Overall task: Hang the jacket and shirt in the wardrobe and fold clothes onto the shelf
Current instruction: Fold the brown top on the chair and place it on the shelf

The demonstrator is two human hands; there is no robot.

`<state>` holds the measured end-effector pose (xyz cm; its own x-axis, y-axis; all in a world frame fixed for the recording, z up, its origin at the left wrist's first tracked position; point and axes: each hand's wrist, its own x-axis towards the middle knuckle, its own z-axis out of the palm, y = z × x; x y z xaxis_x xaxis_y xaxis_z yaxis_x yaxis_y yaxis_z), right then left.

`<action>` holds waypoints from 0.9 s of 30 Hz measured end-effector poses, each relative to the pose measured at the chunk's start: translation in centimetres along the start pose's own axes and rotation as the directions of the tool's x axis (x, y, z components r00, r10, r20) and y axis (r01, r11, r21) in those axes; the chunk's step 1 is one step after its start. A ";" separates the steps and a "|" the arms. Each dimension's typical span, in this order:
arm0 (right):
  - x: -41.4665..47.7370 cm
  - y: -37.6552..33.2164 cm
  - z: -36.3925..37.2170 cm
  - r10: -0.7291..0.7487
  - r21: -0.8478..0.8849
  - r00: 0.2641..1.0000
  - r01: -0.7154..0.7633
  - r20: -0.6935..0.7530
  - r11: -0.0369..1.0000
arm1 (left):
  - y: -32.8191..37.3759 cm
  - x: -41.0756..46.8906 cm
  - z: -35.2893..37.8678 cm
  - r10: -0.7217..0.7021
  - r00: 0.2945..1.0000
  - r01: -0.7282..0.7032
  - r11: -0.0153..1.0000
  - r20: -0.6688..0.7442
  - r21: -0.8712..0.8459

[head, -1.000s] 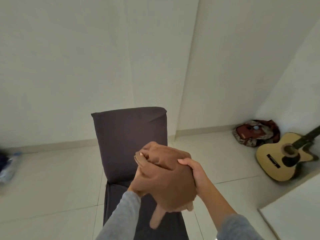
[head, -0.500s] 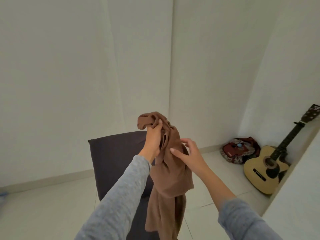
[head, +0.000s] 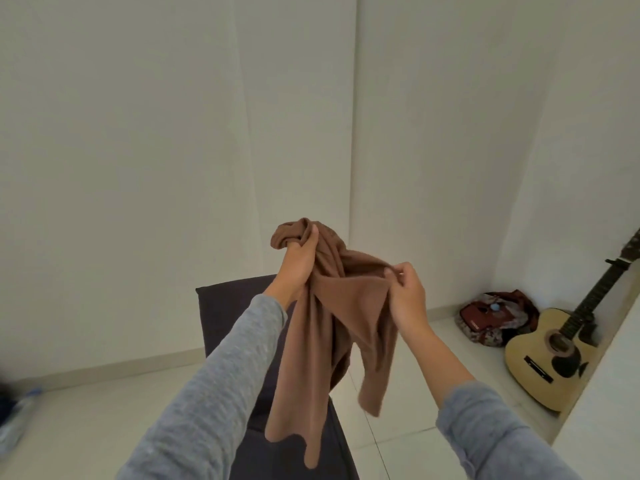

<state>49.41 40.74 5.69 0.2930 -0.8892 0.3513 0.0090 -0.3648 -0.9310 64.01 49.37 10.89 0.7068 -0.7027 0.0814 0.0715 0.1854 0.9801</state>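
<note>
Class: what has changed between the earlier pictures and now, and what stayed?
The brown cloth garment, first bundled between both hands, has been lifted and hangs loose. The left hand keeps its grip on the bunched top; the right hand, open half a second ago, now pinches an edge and draws it rightward. The dark fabric chair, tan acoustic guitar and red bag stayed put.

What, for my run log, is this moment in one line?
left hand: grips bunched top of brown garment | right hand: pinches its edge | garment: held up, hanging, dark chair behind | stage: not yet folded
</note>
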 end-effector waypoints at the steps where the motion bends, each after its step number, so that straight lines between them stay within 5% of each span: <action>1: 0.4 0.0 -0.4 0.061 0.022 0.993 -0.059 -0.097 0.998 | 0.2 0.1 -0.6 0.006 0.999 -0.004 1.000 -0.047 0.027; 4: 1.6 0.2 -1.6 0.230 0.152 0.943 -0.198 -0.240 0.968 | 0.2 0.4 -2.1 0.007 0.995 -0.001 0.999 -0.103 0.054; 7: 2.5 0.0 -2.7 0.269 0.165 0.917 -0.229 -0.294 0.959 | 0.4 -0.4 -2.7 0.055 0.998 -0.050 0.974 -0.018 0.221; 11: 3.1 -0.9 -4.6 0.281 0.237 0.893 -0.206 -0.350 0.949 | 0.3 -0.3 -3.6 0.156 0.985 -0.116 0.918 -0.076 0.379; 13: 2.7 -1.5 -5.1 0.199 0.172 0.950 -0.160 -0.242 0.972 | 0.5 -0.3 -3.6 0.114 0.983 -0.075 0.964 -0.145 0.255; 15: 1.7 -2.0 -4.6 0.172 0.094 0.985 -0.172 0.013 0.981 | 1.0 -0.6 -2.7 0.040 0.991 -0.041 0.999 -0.125 -0.003; 18: -0.2 -2.0 -2.7 0.221 -0.106 0.866 -0.194 0.450 0.975 | 1.9 -1.2 -0.4 0.077 0.997 -0.074 0.988 0.019 -0.137; 21: -1.4 -1.5 -1.1 0.207 -0.215 0.754 -0.088 0.623 0.973 | 3.2 -2.7 1.4 0.153 0.969 -0.157 0.988 0.193 0.005; 24: -0.9 -1.1 -1.1 0.201 -0.204 0.753 -0.090 0.627 0.975 | 4.1 -3.2 0.8 0.207 0.928 -0.299 0.910 0.310 0.288; 27: -0.4 -0.6 -1.1 0.232 -0.248 0.769 -0.099 0.596 0.964 | 4.0 -2.6 -1.3 0.274 0.925 -0.376 0.742 0.261 0.555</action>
<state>48.22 41.00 6.24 0.7970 -0.6039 -0.0050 -0.2576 -0.3323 -0.9073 63.39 52.88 14.36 0.4897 -0.7791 0.3913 -0.6036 0.0209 0.7970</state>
